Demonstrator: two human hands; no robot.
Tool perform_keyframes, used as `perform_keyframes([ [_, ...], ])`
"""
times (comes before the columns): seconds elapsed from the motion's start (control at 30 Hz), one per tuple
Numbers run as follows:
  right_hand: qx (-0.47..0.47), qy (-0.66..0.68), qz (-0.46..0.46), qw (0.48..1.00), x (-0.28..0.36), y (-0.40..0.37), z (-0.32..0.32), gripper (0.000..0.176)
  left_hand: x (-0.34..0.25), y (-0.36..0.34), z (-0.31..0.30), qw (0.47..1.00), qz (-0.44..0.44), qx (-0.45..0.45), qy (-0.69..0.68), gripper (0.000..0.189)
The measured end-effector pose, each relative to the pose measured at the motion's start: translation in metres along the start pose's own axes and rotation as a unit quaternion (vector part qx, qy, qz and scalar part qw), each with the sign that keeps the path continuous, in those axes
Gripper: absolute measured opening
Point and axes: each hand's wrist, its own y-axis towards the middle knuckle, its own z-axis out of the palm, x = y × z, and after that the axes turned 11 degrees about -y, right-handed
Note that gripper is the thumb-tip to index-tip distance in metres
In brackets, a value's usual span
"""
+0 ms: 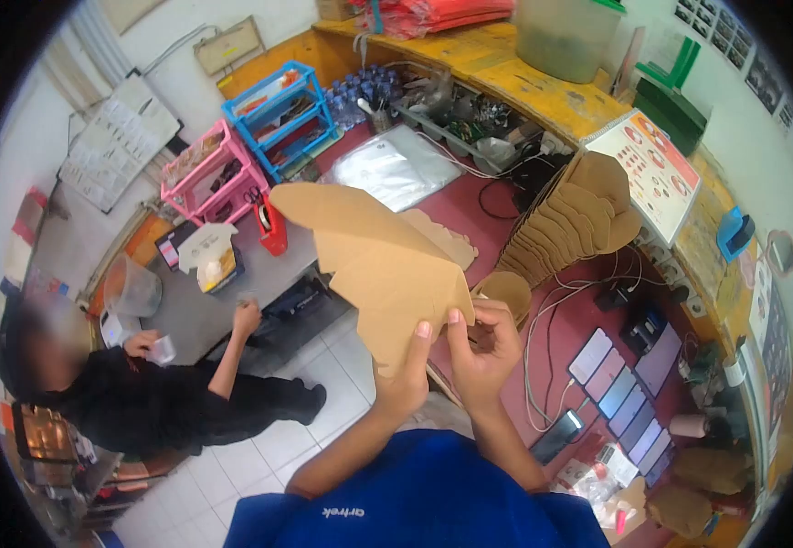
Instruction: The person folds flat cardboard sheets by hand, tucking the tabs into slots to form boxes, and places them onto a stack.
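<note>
The cut brown cardboard sheet is near the middle of the view, raised above the red table; its rounded lobe points toward 11 o'clock, and a crease runs across its upper part. The left hand has its fingers clamped on the lower edge, thumb flat on the near face; the right hand pinches the lower right corner — thumb in front, the other fingers curled — and the two thumbs are near each other.

At 2 o'clock a fanned stack of cardboard cutouts lies on the red table, with a spiral-bound chart beyond it; at 12 o'clock are clear plastic bags. Rows of phones lie at 4 o'clock; a white cable loops between them and the right hand. The blue rack stands at 11 o'clock, the pink rack at 10; the red tape dispenser is on the grey table, also at 10. A co-worker in dark clothes is at 8 o'clock — well apart from both hands.
</note>
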Motion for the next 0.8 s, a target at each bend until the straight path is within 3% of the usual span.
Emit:
perform_keyframes([
  [0.03,-0.010,-0.001,0.009,1.000,-0.001,0.002,-0.002,0.013,0.001,-0.003,-0.001,1.000,0.013,-0.017,0.001,0.036],
  [0.1,-0.006,-0.093,-0.126,0.988,0.021,0.018,-0.011,0.018,-0.002,-0.005,-0.013,0.998,-0.045,-0.032,-0.041,0.038],
  [0.17,0.041,-0.071,-0.120,0.989,0.025,0.024,-0.023,0.020,-0.014,0.007,-0.019,0.994,-0.103,-0.022,-0.005,0.043],
  [0.2,0.089,-0.045,-0.115,0.988,0.027,0.026,-0.027,0.023,-0.015,0.012,-0.020,0.995,-0.087,-0.015,-0.049,0.044],
  [0.5,0.221,-0.088,-0.208,0.949,0.030,0.055,-0.057,0.022,-0.037,0.018,-0.031,0.986,-0.138,0.021,-0.088,0.034],
  [0.6,0.207,-0.079,-0.230,0.948,0.038,0.059,-0.053,0.018,-0.035,0.019,-0.034,0.980,-0.165,0.043,-0.104,0.034],
  [0.73,0.192,-0.141,-0.182,0.954,0.043,0.048,-0.051,0.015,-0.036,0.020,-0.031,0.975,-0.182,0.051,-0.117,0.036],
  [0.8,0.153,-0.110,-0.091,0.978,0.043,0.044,-0.045,0.012,-0.033,0.021,-0.033,0.974,-0.190,0.062,-0.110,0.043],
])
